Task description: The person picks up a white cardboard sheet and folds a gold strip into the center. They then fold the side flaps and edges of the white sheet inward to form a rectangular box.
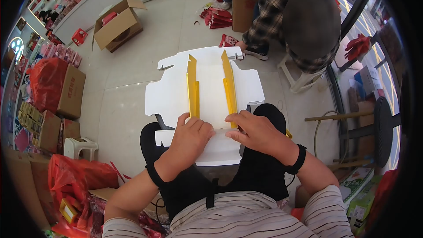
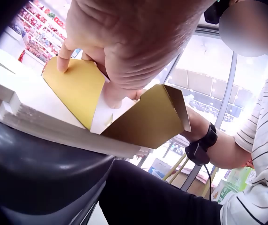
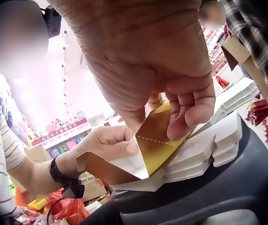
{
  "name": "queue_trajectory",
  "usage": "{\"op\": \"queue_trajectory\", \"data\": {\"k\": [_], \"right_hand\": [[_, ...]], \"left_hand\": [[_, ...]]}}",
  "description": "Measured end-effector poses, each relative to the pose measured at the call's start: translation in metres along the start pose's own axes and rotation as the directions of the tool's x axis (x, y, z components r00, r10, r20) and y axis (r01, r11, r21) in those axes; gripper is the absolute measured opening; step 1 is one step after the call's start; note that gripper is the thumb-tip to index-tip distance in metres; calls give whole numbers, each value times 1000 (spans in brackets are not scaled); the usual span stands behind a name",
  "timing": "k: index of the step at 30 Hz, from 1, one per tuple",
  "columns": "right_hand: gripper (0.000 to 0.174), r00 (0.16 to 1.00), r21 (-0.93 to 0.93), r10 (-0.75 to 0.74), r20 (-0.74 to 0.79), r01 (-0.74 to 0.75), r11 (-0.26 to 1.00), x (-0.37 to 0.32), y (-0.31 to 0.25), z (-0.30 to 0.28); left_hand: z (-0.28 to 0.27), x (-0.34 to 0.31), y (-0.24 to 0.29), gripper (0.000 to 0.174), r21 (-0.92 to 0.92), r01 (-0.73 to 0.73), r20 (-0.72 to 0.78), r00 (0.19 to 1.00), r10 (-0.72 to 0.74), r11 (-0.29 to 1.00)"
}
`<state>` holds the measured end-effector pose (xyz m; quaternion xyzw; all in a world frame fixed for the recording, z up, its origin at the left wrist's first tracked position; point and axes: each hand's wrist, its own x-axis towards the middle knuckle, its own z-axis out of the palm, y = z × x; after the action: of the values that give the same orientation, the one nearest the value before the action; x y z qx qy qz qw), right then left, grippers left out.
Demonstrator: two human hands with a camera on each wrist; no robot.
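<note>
A gold-and-white cardboard box blank (image 1: 211, 79) lies white side up, its two long gold side flaps standing. Under it is a stack of white cardboard blanks (image 1: 249, 83), on a dark rounded support (image 2: 40, 150) between the knees. My left hand (image 1: 189, 139) pinches the near left corner, with a finger against the outside of a gold flap (image 2: 78, 86) in the left wrist view. At the near right corner my right hand (image 1: 260, 132) pinches the other gold flap (image 3: 160, 145), curled fingers outside it. The near end panel (image 2: 145, 119) tilts up, its gold face outward.
Ahead on the right, a person in a plaid shirt (image 1: 269, 9) sits on a white stool (image 1: 299, 77) near red packets (image 1: 216, 17). An open carton (image 1: 119, 26) stands on the tiled floor. Red plastic bags (image 1: 79, 185) and a small white stool (image 1: 81, 147) are at my left.
</note>
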<state>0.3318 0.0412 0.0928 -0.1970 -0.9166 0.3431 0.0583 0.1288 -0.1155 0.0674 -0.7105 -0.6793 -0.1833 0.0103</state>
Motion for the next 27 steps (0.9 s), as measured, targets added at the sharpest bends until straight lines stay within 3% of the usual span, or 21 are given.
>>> {"op": "queue_trajectory", "data": {"k": [9,15,18,21,22,27], "right_hand": [[43,985,71,-94,-145,106,992,-5,18,17],[55,990,91,-75,-117,86,992,-6,18,16],[60,984,216,-46,-175,84,973,-7,18,16],[59,985,479,146,-92,-85,874,-11,18,4],[51,973,503,164,-159,-63,862,-12,18,3],[42,968,486,189,-167,-86,870,-7,30,-3]], "left_hand": [[-3,2,0,13,-79,7,9,1000,-6,997],[0,3,0,13,-32,-47,27,999,48,998],[0,3,2,13,-23,-35,45,998,36,999],[0,3,6,13,18,-36,53,998,35,999],[1,2,6,13,19,-36,58,998,35,999],[-1,0,6,13,43,-55,96,994,51,998]]}}
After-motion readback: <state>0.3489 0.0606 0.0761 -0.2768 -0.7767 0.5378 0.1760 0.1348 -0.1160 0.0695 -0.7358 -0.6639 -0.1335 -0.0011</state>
